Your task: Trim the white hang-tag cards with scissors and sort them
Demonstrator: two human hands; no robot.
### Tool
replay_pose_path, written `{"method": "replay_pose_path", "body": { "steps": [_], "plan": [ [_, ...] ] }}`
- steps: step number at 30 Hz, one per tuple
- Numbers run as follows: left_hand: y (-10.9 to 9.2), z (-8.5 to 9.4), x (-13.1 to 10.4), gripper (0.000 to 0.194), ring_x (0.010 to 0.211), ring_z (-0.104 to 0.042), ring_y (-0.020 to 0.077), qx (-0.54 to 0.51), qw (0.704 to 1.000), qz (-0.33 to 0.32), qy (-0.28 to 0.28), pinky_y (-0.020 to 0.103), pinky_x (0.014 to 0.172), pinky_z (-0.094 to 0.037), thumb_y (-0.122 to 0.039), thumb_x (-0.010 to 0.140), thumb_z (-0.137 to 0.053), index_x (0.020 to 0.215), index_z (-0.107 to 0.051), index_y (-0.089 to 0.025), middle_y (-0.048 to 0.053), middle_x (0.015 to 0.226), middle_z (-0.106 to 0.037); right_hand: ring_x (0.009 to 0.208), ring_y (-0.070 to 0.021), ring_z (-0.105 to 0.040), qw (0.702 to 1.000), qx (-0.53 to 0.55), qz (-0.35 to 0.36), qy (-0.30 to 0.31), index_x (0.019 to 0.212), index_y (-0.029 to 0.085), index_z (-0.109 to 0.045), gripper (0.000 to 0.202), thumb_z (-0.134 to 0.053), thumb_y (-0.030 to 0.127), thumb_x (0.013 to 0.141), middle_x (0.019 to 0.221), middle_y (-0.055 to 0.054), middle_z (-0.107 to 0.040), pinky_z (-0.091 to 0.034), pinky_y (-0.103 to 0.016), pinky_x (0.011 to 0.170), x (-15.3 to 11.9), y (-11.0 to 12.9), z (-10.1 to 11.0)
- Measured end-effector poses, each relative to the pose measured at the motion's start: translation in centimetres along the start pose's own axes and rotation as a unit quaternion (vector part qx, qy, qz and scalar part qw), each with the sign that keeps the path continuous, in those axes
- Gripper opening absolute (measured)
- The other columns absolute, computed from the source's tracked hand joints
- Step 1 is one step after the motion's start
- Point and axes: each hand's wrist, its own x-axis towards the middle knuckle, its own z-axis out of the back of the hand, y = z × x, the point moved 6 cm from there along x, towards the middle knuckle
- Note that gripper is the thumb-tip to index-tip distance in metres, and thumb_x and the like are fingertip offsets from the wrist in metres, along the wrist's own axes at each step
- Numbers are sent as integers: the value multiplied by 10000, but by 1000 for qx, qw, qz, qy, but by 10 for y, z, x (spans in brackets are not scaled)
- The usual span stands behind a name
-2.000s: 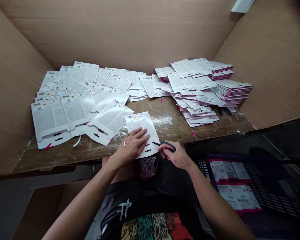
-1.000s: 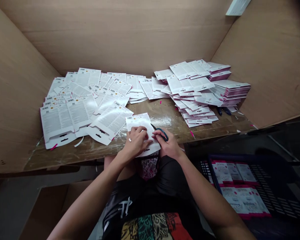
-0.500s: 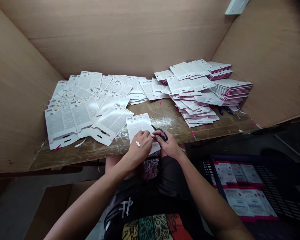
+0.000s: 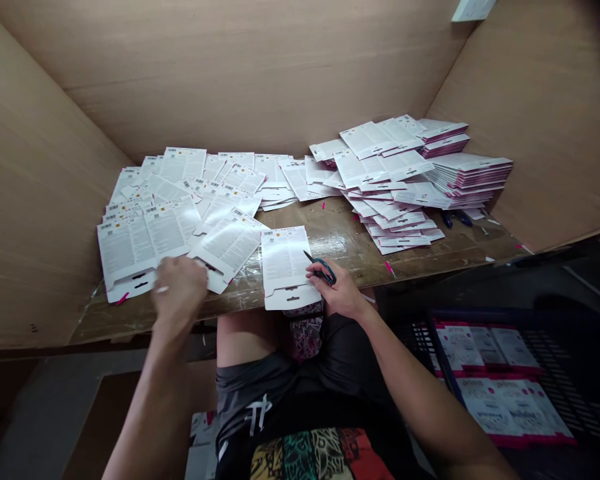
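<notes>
A white printed package (image 4: 285,263) with a hang-hole flap lies at the table's front edge, its flap towards me. My right hand (image 4: 343,290) is closed around small dark-blue scissors (image 4: 325,269), its fingertips at the package's right edge and the blades pointing up and left over it. My left hand (image 4: 180,290) is over the lower edge of the white packages (image 4: 123,250) at the left. Motion smears its fingers, so their grip cannot be made out. A small white patch shows on that hand.
Stacks of pink-edged packages (image 4: 473,180) stand at the right, with dark-blue handles (image 4: 457,218) beside them. Pink scraps (image 4: 389,268) lie on the wooden table (image 4: 330,230). Board walls (image 4: 260,73) enclose it. A dark basket (image 4: 555,360) with filled packs stands lower right.
My left hand has let go of the middle package and moved left to the spread packages, uncovering its flap. My right hand keeps the scissors, nearly in the same place.
</notes>
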Motion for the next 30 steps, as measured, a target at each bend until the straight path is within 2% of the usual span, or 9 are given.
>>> {"method": "replay_pose_path", "body": {
  "steps": [1,3,7,10,14,19,22,25,30],
  "plan": [
    [19,6,-7,223,1026,-685,399,12,999,48,-13,556,903,-568,-211,984,-517,915,-717,-139,199,971,-699,1041,-231,-734,1000,-9,13,11,1180,239,-702,196,-668,365,1034,1107,-72,-728,-598,-374,967,-1,3,-1],
    [13,4,-24,198,1094,-709,349,-40,999,-10,-1,522,981,-586,-313,1012,-566,990,-714,-184,165,1126,-728,1032,-237,-722,997,-40,48,35,1176,238,-709,220,-729,369,1000,1128,-78,-709,-596,-385,961,-3,11,-4],
    [-76,-30,-56,433,1469,-554,336,-171,939,-295,48,515,1196,-511,-505,979,-734,1288,-624,-221,146,1542,-607,1146,-298,-692,980,-124,128,92,1260,222,-713,392,-834,407,935,1244,-128,-678,-585,-449,1011,-12,23,-10],
    [-108,-52,-59,531,1538,-478,390,-158,924,-341,64,566,1236,-475,-543,881,-847,1216,-616,-203,173,1528,-615,1245,-363,-655,954,-218,159,134,1305,224,-716,525,-911,422,860,1323,-164,-666,-543,-550,1076,-19,22,-12],
    [-106,-56,-61,519,1577,-421,415,-164,930,-326,43,611,1265,-437,-565,888,-827,1184,-613,-196,189,1513,-613,1246,-377,-649,937,-272,159,149,1257,236,-735,477,-920,401,849,1342,-162,-673,-517,-578,1074,-21,16,-7],
    [-103,-61,-52,154,1446,-583,316,-200,945,-259,-3,531,1208,-506,-334,1095,-564,1151,-651,-221,128,1339,-716,1091,-314,-658,968,-224,90,66,1161,226,-704,288,-812,389,949,1172,-116,-657,-561,-468,988,-2,11,-5],
    [-104,-64,-49,298,1370,-634,303,-180,953,-243,-22,503,1138,-555,-208,1094,-493,1350,-644,-236,138,1293,-722,1060,-333,-621,961,-272,44,-16,1062,213,-681,190,-775,345,962,1104,-125,-604,-556,-490,978,7,11,-7],
    [-104,-65,-60,527,1469,-544,372,-151,940,-307,-10,575,1182,-517,-174,1000,-609,1521,-573,-247,166,1369,-678,1028,-321,-624,961,-270,20,-58,1033,218,-647,168,-766,267,924,1096,-117,-596,-552,-482,970,5,15,-11],
    [-102,-58,-93,716,1443,-574,355,-201,915,-344,-68,567,1153,-547,-108,955,-560,1639,-447,-289,146,1411,-684,807,-212,-625,989,-68,-42,-125,974,245,-578,179,-709,233,854,921,-21,-627,-558,-327,752,-14,14,-10]
  ]
}}
